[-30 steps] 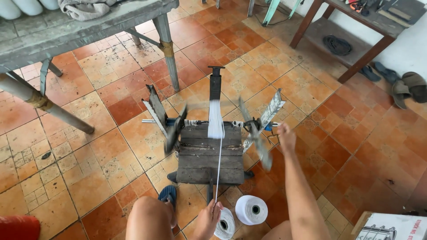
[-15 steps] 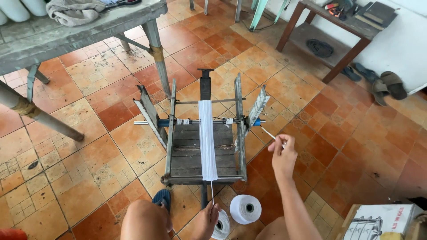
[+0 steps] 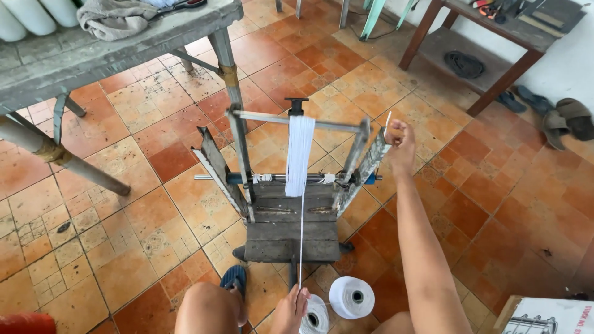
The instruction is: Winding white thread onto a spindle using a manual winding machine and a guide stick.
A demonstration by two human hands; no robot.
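Your right hand (image 3: 401,139): fingers clamped on the winder (image 3: 297,185) crank. Your left hand (image 3: 291,309): fingers pinching white thread (image 3: 301,241), spools (image 3: 351,297) near.

Under me is a floor (image 3: 154,204) of worn orange and terracotta tiles. To my upper left stands a grey wooden bench (image 3: 111,46) with a crumpled cloth (image 3: 114,17). At upper right, a brown wooden table (image 3: 495,31), sandals (image 3: 560,120) beside a white wall (image 3: 566,68).
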